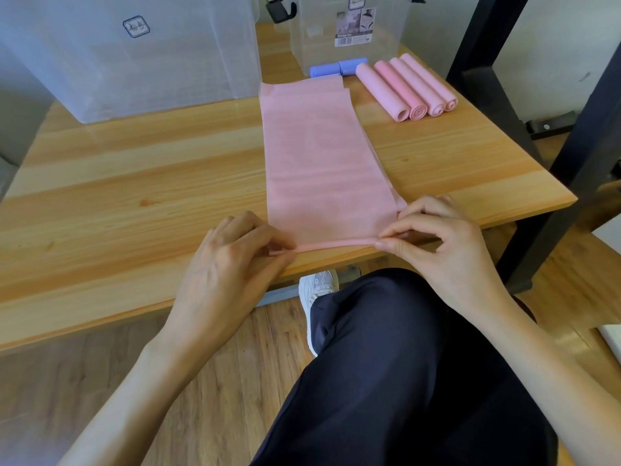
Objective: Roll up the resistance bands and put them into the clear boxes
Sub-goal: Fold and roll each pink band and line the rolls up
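Together, left hand (pixel 232 253) and right hand (pixel 437 237) pinch the pink band's (pixel 319 156) rolled edge.

A flat pale-pink resistance band (pixel 322 163) lies mid-frame, near edge curled; four pink rolls (pixel 406 87), two blue rolls (pixel 337 67) and clear plastic boxes (pixel 134 52) sit above.

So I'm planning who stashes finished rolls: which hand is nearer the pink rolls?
Right hand: the pink rolls lie on its side of the flat band.
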Demonstrator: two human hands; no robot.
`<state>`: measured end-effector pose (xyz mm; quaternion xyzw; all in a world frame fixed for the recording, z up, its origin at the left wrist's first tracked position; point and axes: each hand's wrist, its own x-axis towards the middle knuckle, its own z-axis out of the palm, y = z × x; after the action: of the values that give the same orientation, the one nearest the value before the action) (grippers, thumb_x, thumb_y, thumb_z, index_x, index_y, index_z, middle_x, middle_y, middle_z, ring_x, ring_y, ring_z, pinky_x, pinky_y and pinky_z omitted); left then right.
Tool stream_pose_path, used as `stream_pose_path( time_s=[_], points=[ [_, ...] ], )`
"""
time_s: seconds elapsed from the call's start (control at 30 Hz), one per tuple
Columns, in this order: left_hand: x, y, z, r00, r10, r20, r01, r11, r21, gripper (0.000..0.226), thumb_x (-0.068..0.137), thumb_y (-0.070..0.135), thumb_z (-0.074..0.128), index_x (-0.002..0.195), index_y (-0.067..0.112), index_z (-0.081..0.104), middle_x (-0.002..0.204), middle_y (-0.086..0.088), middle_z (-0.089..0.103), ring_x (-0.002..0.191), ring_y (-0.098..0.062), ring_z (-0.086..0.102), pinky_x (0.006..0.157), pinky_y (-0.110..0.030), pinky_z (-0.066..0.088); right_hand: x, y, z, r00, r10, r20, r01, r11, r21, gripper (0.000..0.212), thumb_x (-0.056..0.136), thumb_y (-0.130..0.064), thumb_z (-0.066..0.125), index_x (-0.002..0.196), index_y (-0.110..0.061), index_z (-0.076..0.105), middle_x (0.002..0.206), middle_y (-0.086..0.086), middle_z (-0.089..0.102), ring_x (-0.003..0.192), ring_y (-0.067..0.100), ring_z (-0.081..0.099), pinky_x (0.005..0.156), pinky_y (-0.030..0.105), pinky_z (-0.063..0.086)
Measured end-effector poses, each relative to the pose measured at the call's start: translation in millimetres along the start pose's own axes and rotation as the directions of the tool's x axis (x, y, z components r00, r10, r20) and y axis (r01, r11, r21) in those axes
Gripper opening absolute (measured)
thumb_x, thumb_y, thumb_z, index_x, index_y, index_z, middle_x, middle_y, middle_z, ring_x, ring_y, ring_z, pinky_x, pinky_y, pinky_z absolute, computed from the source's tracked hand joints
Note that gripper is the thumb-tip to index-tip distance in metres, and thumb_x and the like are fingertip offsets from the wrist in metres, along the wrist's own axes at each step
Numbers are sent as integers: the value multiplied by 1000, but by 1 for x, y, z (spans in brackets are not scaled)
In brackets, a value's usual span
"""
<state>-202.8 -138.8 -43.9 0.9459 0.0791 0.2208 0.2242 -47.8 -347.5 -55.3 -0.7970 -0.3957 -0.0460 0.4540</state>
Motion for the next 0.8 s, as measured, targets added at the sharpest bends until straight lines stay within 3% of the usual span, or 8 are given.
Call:
stream_pose_path(
  time_s=[0.07, 0.2, 0.3, 0.37, 0.47, 0.57, 0.73, 0.8],
  points=[
    [1, 0, 0, 1000, -26, -1, 26, 999, -24, 5, 93, 26, 67, 93, 25, 71, 92, 16, 56, 88, -9, 52, 80, -28, 42, 1, -2, 0, 1000, 27, 8, -27, 999, 21, 21, 78, -38, 69, 83, -19, 76, 83, -6, 60, 91, 15, 50, 80, 15, 42],
    [5, 0, -3, 999, -32, 39, 33, 999, -29, 14, 95, 32, 60, 90, 24, 70, 90, 17, 58, 85, -6, 52, 81, -27, 41, 5, -3, -3, 995, 47, 87, -40, 996, -76, 28, 80, -49, 62, 80, -23, 73, 84, -10, 60, 91, 12, 46, 90, 40, 39],
    [7, 2, -8, 992, -78, 99, 87, 993, -82, 18, 91, 36, 57, 90, 25, 72, 88, 18, 59, 87, -4, 55, 79, -12, 38, 6, -4, -5, 991, 70, 113, -56, 991, -125, 23, 82, -42, 64, 79, -21, 71, 83, -13, 57, 90, 7, 41, 92, 38, 35],
    [8, 4, -9, 991, -93, 100, 101, 992, -71, 15, 89, 34, 59, 89, 26, 72, 86, 17, 59, 87, -4, 55, 78, -10, 37, 7, -6, -3, 990, 96, 103, -80, 985, -150, 20, 80, -40, 68, 76, -20, 69, 81, -12, 57, 87, 7, 41, 90, 34, 34],
    [8, 5, -7, 994, -97, 57, 99, 994, -34, 8, 89, 27, 64, 90, 24, 71, 85, 14, 60, 85, -6, 54, 80, -16, 39, 8, -8, -2, 991, 110, 70, -98, 983, -152, 17, 75, -38, 74, 73, -24, 66, 77, -11, 57, 83, 12, 47, 89, 29, 32],
    [5, 4, -5, 997, -75, -7, 75, 997, 7, 3, 92, 22, 67, 90, 24, 69, 85, 12, 61, 83, -9, 55, 81, -33, 44, 7, -6, 0, 996, 84, 41, -79, 990, -119, 16, 75, -39, 72, 72, -24, 66, 75, -11, 57, 80, 16, 50, 93, 27, 32],
    [-1, 3, -3, 998, -55, -17, 56, 998, 40, 13, 89, 36, 60, 88, 26, 68, 87, 15, 59, 82, -11, 55, 79, -36, 44, -1, 0, 1, 1000, 14, 28, -11, 996, -93, 29, 80, -47, 66, 77, -19, 72, 81, -11, 58, 87, 16, 51, 85, 49, 45],
    [-1, 3, -3, 998, -60, -10, 60, 998, 25, 14, 88, 38, 62, 88, 26, 69, 88, 15, 58, 83, -11, 56, 80, -36, 45, -2, 2, 1, 1000, -1, 10, 2, 997, -76, 30, 80, -47, 66, 80, -18, 74, 83, -10, 59, 90, 16, 51, 81, 51, 48]
  ],
)
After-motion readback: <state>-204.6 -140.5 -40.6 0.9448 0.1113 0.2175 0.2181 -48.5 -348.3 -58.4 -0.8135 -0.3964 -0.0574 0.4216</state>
